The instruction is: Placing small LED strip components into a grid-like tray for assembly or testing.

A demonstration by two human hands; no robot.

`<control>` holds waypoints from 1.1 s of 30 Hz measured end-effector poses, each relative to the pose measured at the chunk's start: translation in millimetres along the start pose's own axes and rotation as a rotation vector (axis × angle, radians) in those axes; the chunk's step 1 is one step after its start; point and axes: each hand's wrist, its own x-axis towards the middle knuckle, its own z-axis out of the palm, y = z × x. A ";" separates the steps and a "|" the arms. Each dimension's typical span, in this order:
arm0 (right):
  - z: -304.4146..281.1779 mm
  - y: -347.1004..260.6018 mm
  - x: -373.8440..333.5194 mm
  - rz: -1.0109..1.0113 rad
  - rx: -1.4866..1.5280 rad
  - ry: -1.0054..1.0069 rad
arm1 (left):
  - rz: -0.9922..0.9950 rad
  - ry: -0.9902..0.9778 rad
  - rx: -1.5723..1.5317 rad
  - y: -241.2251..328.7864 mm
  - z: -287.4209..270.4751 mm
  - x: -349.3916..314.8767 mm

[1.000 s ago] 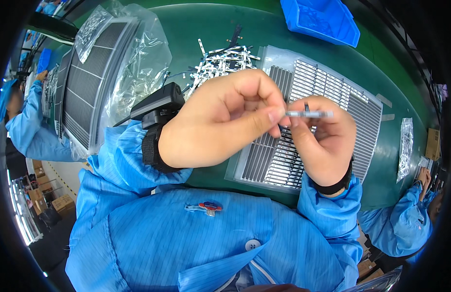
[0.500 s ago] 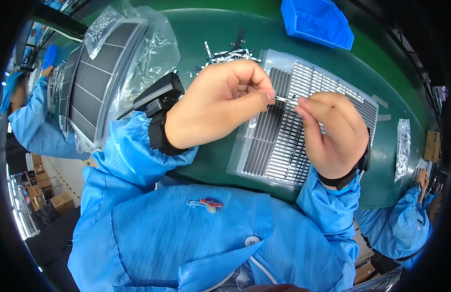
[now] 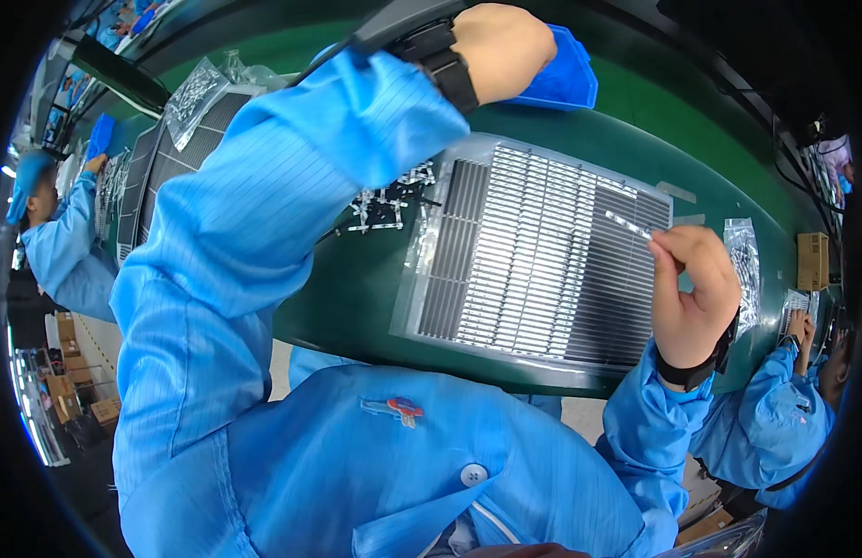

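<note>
My right hand (image 3: 696, 293) pinches one end of a slim white strip (image 3: 624, 223) with dark spots. The strip points up and left above a slotted grey tray (image 3: 617, 298). Rows of similar strips (image 3: 528, 251) fill the middle of that tray. Far from me, my left hand (image 3: 505, 51) reaches to the near edge of a blue plastic bin (image 3: 572, 74). Its fingers are turned away and hidden, so whether it holds anything does not show.
Left of the tray lies a heap of loose strips and dark scraps (image 3: 384, 209). A clear bag of small parts (image 3: 742, 270) lies at the right. More slotted panels (image 3: 175, 172) lean at the left under a bag (image 3: 196, 98). A co-worker (image 3: 63, 232) sits left, another (image 3: 766, 418) right.
My left hand has left the strip and moved up and away to the blue bin. My right hand has shifted right and down, still pinching the strip. The view has shifted too.
</note>
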 end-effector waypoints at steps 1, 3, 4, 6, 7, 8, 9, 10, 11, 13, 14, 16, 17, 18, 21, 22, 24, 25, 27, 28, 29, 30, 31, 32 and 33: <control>-5.9 4.0 -2.8 0.003 -0.016 -0.034 | -0.001 0.003 0.005 -5.9 5.7 7.5; -16.0 14.4 -10.2 0.011 -0.022 -0.057 | -0.026 -0.196 -0.043 -10.0 11.1 20.1; -20.9 20.2 -13.5 0.023 -0.029 -0.082 | -0.027 -0.192 -0.043 -9.2 10.2 24.4; -27.7 32.8 -17.8 0.054 -0.015 -0.101 | -0.056 -0.316 -0.048 -9.5 6.0 30.2; -30.1 39.0 -19.6 0.071 -0.004 -0.117 | -0.084 -0.303 -0.114 -11.7 11.2 31.6; -32.5 44.7 -20.7 0.086 0.008 -0.133 | -0.082 -0.301 -0.116 -10.1 13.7 33.4; -33.7 49.6 -19.5 0.085 0.009 -0.133 | -0.086 -0.308 -0.053 -4.0 7.9 33.1; -34.0 54.8 -16.6 0.096 0.050 -0.148 | -0.091 -0.315 0.011 -1.0 4.8 33.0; -33.4 59.5 -13.0 0.107 0.092 -0.164 | -0.093 -0.315 0.011 -4.9 10.0 30.3; -29.7 67.1 -3.8 0.139 0.145 -0.187 | -0.042 -0.097 0.002 -4.5 13.9 22.8; -26.0 70.8 2.1 0.170 0.200 -0.207 | -0.044 -0.100 -0.003 -5.3 13.8 22.6; -15.4 85.2 11.2 0.214 0.214 -0.259 | -0.254 -0.307 -0.022 25.9 -17.3 26.2; -9.3 91.4 13.2 0.258 0.240 -0.265 | -0.135 -0.171 0.030 27.1 -13.5 21.7; -2.0 97.2 13.2 0.302 0.264 -0.267 | -0.017 -0.029 0.080 24.2 -10.2 17.1; 22.4 105.0 6.7 0.374 0.348 -0.252 | -0.095 -0.053 0.153 22.4 -11.6 0.9; 27.9 110.4 4.3 0.422 0.410 -0.229 | -0.086 0.013 0.277 31.8 -12.1 -2.9; 30.9 114.4 1.6 0.409 0.376 -0.244 | -0.171 -0.039 0.236 45.0 -25.4 1.0; 30.3 111.3 4.5 0.328 0.299 -0.241 | -0.258 -0.082 0.205 47.0 -26.5 2.8; 30.7 108.7 7.4 0.213 0.225 -0.238 | -0.221 0.056 0.138 40.1 -12.8 -4.9; 31.2 108.3 7.5 0.218 0.233 -0.243 | -0.183 0.208 0.075 37.6 -7.6 -7.5; 31.5 107.7 7.2 0.203 0.236 -0.234 | -0.185 0.198 0.076 39.7 -5.8 -7.4; 30.4 107.6 5.7 0.190 0.238 -0.221 | -0.240 0.182 0.033 46.6 -7.1 -6.4; 30.1 109.3 4.1 0.192 0.242 -0.216 | -0.291 0.167 -0.002 51.8 -10.2 -5.0; 26.3 109.1 4.0 0.207 0.237 -0.236 | -0.341 0.152 -0.037 55.8 -11.9 -3.8; 24.2 108.8 3.1 0.218 0.244 -0.242 | -0.404 0.081 -0.001 57.4 -14.8 -5.6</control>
